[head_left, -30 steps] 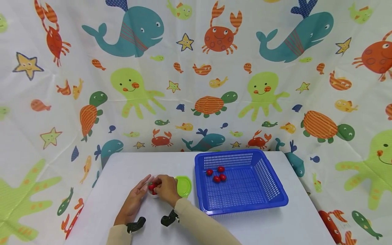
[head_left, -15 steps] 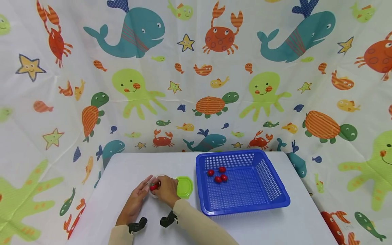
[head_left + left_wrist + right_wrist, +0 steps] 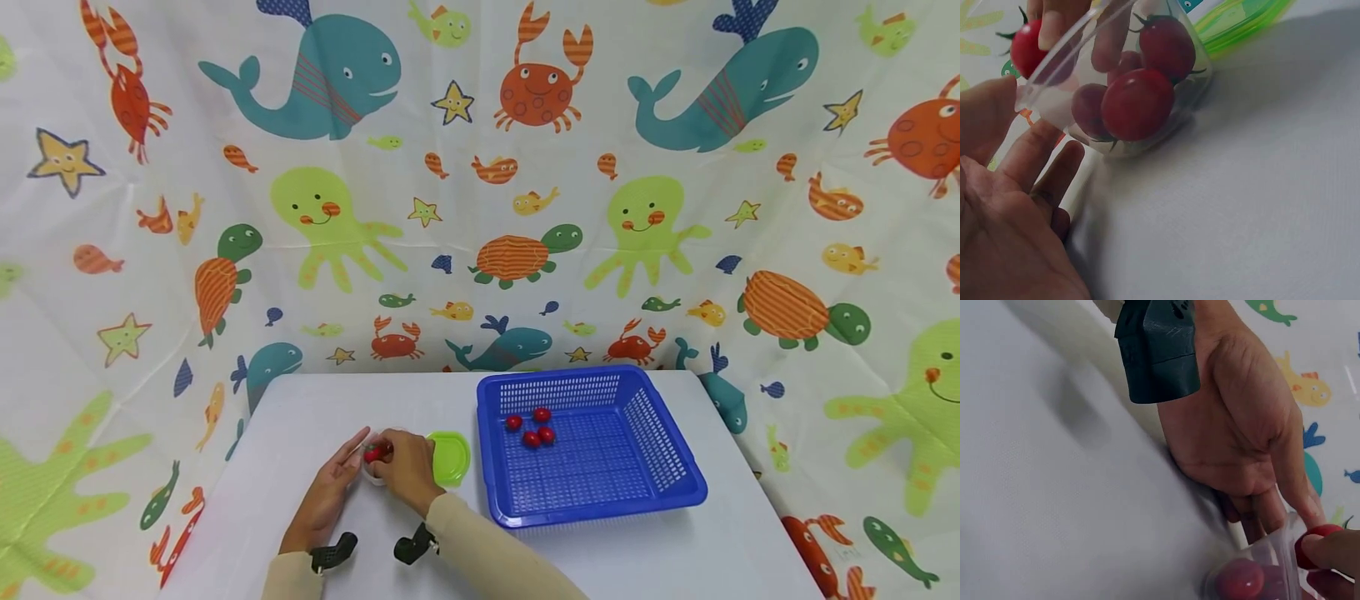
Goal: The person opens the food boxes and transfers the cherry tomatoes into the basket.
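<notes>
A small clear plastic tub (image 3: 1200,81) stands on the table, with several red cherry tomatoes (image 3: 1138,104) inside. My left hand (image 3: 330,490) is beside it, its fairly straight fingers resting against the tub's side and its thumb near the rim. In the head view my right hand (image 3: 408,467) reaches over the tub. It pinches a cherry tomato (image 3: 1027,47) with a green stem at the rim, best seen in the left wrist view. Another of its fingers reaches down into the tub. The right hand hides part of the tub from above.
A bright green lid (image 3: 452,457) lies just right of the tub. Farther right stands a blue plastic basket (image 3: 600,506) with several cherry tomatoes (image 3: 542,414) towards its back left. A curtain (image 3: 480,192) with sea animals hangs behind the white table (image 3: 300,417).
My right hand stays at the tub, its fingers shifting slightly around the tomato. The left hand, basket and lid keep their places; the whole view sways a little.
</notes>
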`<state>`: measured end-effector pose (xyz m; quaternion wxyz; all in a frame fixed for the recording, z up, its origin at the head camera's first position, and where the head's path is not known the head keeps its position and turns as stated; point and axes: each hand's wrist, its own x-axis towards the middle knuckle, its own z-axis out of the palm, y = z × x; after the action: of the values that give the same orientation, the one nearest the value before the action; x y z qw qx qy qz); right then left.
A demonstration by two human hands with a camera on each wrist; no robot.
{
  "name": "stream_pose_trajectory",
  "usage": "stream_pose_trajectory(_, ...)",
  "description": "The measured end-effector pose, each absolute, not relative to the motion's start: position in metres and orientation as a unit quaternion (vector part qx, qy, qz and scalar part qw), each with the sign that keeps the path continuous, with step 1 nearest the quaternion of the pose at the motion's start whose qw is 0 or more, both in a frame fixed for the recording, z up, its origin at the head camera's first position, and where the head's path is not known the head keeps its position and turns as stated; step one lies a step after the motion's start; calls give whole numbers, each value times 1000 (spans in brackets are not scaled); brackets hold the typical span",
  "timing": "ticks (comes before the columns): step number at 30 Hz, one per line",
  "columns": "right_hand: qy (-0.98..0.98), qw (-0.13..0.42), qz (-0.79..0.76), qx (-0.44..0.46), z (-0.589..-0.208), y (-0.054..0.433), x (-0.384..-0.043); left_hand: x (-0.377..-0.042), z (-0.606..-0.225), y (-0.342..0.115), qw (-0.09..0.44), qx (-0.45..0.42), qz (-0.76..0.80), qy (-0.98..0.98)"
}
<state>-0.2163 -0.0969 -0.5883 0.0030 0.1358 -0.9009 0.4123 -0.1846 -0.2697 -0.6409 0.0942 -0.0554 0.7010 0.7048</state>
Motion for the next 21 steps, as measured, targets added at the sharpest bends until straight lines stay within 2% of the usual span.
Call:
stream_pose_trajectory(5,-896,14,422,140,-582,-91,-217,-185,-640,-270,96,-62,702,703)
stream_pose_trajectory(21,-859,-21,497,121,-547,-59,-220,-186,-641,-268,98,-60,711,694)
